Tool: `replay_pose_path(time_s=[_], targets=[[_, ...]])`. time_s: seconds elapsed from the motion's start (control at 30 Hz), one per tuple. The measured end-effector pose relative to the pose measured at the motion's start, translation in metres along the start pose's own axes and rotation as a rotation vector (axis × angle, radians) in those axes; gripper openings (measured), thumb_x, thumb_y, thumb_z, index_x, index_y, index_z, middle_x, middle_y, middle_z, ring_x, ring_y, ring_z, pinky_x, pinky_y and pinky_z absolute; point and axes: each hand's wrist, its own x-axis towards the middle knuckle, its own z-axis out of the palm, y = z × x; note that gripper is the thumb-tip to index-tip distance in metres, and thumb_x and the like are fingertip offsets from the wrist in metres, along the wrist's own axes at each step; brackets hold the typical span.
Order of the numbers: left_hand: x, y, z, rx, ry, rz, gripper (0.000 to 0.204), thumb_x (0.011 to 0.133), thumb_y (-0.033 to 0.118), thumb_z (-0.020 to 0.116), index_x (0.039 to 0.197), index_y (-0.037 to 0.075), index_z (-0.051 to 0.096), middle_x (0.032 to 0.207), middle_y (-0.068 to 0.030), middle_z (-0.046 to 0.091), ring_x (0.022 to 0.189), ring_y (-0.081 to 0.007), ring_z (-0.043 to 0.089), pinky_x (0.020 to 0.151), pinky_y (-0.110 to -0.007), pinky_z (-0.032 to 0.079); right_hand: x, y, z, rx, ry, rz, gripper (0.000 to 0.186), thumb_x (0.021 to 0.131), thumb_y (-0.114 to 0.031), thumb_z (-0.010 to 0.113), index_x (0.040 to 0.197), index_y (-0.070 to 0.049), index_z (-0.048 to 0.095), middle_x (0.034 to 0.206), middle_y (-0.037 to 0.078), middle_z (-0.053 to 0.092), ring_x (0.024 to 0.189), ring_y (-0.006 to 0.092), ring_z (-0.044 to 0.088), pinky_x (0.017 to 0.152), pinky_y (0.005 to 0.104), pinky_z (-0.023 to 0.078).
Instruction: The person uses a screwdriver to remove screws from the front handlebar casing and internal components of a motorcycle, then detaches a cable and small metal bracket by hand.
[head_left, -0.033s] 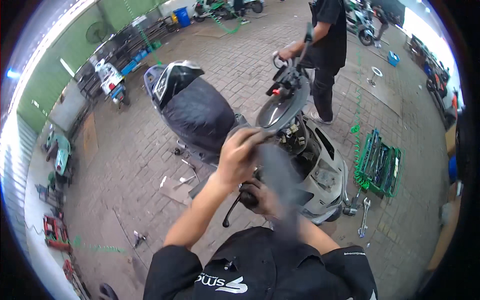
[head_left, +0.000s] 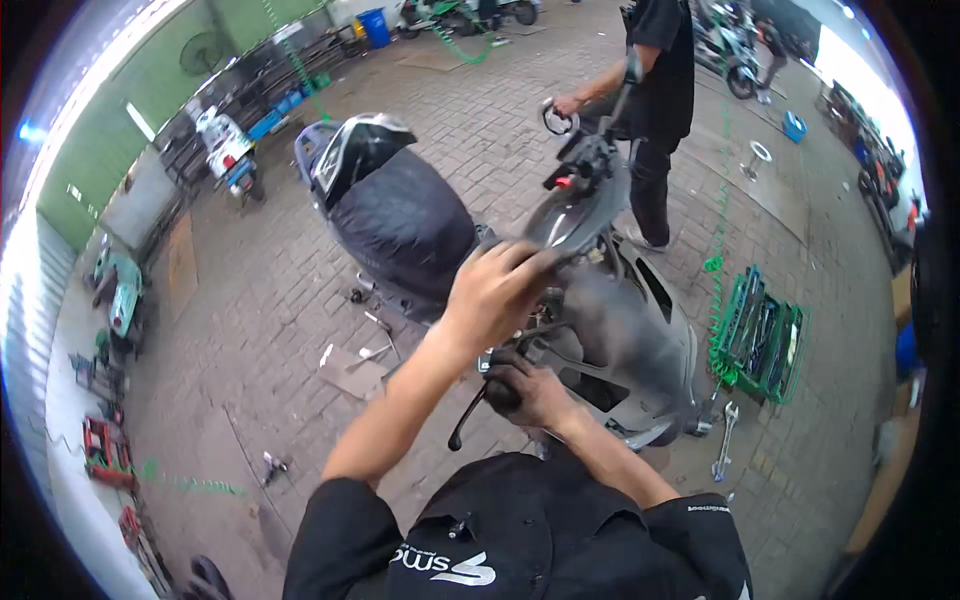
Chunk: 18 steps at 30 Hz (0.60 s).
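My left hand (head_left: pixel 500 285) is closed at the top edge of a dark, motion-blurred part on the scooter's upper front; what its fingers hold is hard to make out. Below it, my right hand (head_left: pixel 525 385) is closed around the black handlebar grip (head_left: pixel 502 393), beside a black lever (head_left: pixel 460 430). The scooter's grey front body (head_left: pixel 675 310) lies under the blurred dark shape (head_left: pixel 630 340). Its dark seat (head_left: pixel 395 225) stretches to the upper left, and a round housing with switchgear (head_left: pixel 590 165) rises above my hands.
A co-worker (head_left: pixel 655 90) stands beyond the scooter, hand on a handle. A green tool box (head_left: pixel 760 340) and wrench (head_left: pixel 727 435) lie at right, with a hanging coiled hose (head_left: pixel 715 300). Cardboard (head_left: pixel 345 375) and tools lie at lower left. Parked scooters (head_left: pixel 225 150) line the sides.
The blurred dark shape has swung right, exposing more of my right hand and forearm. My left hand is slightly higher and further right.
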Motion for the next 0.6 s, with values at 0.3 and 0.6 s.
replay_pose_path(time_s=[0.3, 0.6], targets=[[0.0, -0.012, 0.002, -1.422, 0.564, -1.056, 0.018, 0.091, 0.02, 0.048, 0.096, 0.003, 0.052, 0.085, -0.0082, 0.058, 0.077, -0.0162, 0.058, 0.071, -0.034, 0.048, -0.002, 0.0, -0.014, -0.077, -0.195, 0.119, 0.042, 0.065, -0.02, 0.07, 0.104, -0.015, 0.055, 0.114, 0.007, 0.053, 0.085, 0.029, 0.06, 0.067, 0.037, 0.051], [0.027, -0.013, 0.01, 0.102, -0.228, -0.164, 0.031, 0.078, 0.017, 0.06, 0.105, 0.003, 0.053, 0.073, -0.0074, 0.056, 0.066, -0.0223, 0.057, 0.061, -0.032, 0.046, 0.001, -0.002, -0.008, -0.007, -0.116, 0.061, 0.043, 0.063, -0.017, 0.071, 0.102, -0.013, 0.055, 0.113, 0.008, 0.054, 0.085, 0.03, 0.061, 0.067, 0.038, 0.052]])
